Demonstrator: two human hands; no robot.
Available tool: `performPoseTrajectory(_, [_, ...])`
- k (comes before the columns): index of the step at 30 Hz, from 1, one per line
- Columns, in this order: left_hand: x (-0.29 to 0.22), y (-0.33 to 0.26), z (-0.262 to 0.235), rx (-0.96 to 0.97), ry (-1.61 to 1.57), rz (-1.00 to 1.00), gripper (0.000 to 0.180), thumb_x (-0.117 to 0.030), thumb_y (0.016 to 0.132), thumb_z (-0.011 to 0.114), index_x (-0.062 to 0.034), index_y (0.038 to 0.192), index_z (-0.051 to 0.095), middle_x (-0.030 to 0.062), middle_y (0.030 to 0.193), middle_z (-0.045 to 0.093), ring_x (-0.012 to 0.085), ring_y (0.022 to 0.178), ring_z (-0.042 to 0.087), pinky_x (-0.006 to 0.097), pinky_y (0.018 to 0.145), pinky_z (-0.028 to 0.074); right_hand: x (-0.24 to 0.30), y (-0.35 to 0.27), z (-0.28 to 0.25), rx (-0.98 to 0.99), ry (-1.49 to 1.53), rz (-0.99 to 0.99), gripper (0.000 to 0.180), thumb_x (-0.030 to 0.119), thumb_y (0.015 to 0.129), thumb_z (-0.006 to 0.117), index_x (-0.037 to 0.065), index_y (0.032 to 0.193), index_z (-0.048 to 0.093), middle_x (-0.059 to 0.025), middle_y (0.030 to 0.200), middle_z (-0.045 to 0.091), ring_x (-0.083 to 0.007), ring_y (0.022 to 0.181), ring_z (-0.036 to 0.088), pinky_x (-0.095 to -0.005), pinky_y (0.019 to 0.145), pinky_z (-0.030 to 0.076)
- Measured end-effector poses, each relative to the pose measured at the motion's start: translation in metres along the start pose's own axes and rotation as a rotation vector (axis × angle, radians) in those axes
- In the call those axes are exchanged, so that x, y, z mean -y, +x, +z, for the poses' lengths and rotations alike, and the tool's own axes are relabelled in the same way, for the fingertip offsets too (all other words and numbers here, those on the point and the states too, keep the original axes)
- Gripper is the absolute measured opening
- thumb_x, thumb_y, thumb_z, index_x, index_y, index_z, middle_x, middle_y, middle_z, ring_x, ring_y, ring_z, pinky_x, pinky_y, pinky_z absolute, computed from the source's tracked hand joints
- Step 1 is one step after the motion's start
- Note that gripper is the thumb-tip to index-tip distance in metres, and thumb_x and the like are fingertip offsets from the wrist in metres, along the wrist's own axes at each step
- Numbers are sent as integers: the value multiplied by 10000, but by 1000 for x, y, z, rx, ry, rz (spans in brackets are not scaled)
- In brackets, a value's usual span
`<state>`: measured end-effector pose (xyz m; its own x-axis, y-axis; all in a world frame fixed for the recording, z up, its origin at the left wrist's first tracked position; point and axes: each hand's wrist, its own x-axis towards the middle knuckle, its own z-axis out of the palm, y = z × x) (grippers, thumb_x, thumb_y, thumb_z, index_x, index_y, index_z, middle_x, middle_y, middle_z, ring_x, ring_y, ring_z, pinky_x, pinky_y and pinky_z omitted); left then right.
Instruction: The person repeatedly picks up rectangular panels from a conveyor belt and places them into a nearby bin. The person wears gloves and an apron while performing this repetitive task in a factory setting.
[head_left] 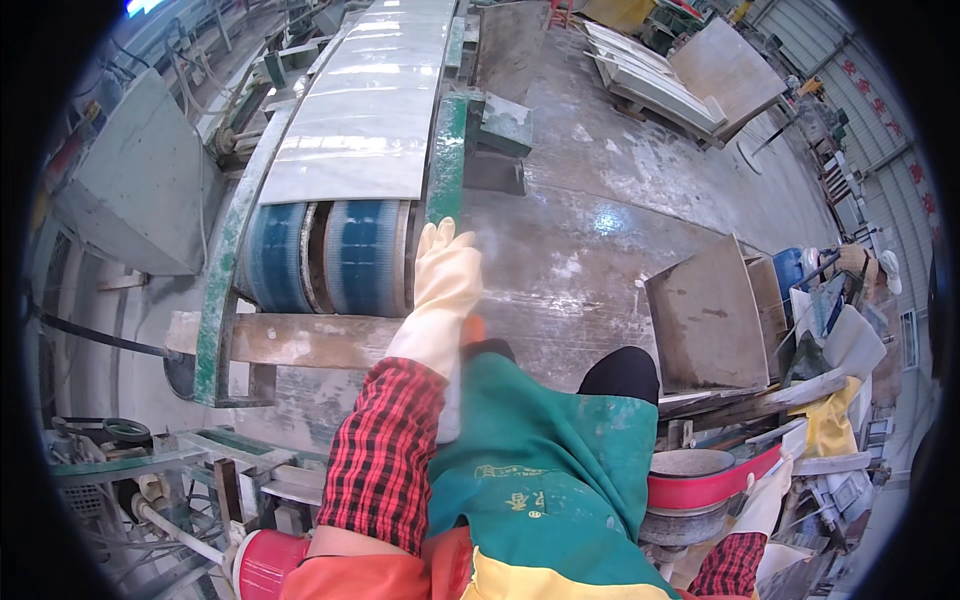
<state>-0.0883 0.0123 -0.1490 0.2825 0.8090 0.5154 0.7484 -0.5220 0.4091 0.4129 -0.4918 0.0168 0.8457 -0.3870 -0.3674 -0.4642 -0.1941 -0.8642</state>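
My left hand [446, 268], in a pale rubber glove, reaches forward to the near end of a green metal rail [446, 165]. Its fingers are apart and hold nothing I can see; whether they touch the rail cannot be told. Just left of it are two wide blue ribbed belts [362, 255] on a roller conveyor. A glossy white stone slab [350, 135] lies on the belts, its near edge short of their front. Far lower right, my right hand [766, 497], also gloved, is beside a round tub with a red band [715, 480]; its fingers do not show clearly.
A wooden beam [300, 340] crosses below the belts. A grey metal cabinet [135, 180] stands left of the conveyor. At right, brown boards [710, 315] lean by piled scraps and a yellow cloth [832, 415]. White slabs [650, 80] lie stacked farther back on the wet floor.
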Motion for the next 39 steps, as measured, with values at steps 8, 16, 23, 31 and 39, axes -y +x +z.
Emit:
performPoseTrajectory(8, [-2,3,3,29,25,17,191,-147,877,587,-70,959,742,124,1290,677,452,1316,507,528,1157,353,19,-42,66,416,43,-320,756,317,741,785,292,1450,523,6,1362,483,-252,1219,451,-534,1063,357])
performPoseTrajectory(16, [-5,7,-10,66,51,40,152,-120,867,611,-60,948,725,133,1292,672,446,1270,545,546,1124,380,39,-155,216,1058,-89,-309,706,198,749,768,231,1427,574,49,994,599,-92,879,580,-435,905,487])
performPoseTrajectory(23, [-15,15,-22,42,-574,-272,404,-158,933,684,-92,1325,614,156,1426,580,320,1384,495,451,1194,346,18,-312,300,1472,-248,-568,815,94,621,802,133,1410,603,-102,1221,678,-167,978,648,-303,860,527])
performPoseTrajectory(31, [-63,59,-92,-27,-1837,-813,495,-313,1066,503,51,1394,434,230,1334,577,293,1157,646,423,1002,572,-3,-460,330,1718,-521,-2225,654,152,647,815,150,1277,641,-40,1330,615,-285,1219,575,-395,951,569])
performPoseTrajectory(39, [47,41,-132,-647,-1492,-1175,323,-88,1020,554,113,1266,489,229,1227,621,355,1060,690,477,845,664,-23,-480,360,1722,-608,-2196,719,291,749,868,117,1378,567,-73,1309,609,-263,1217,547,-386,1111,381])
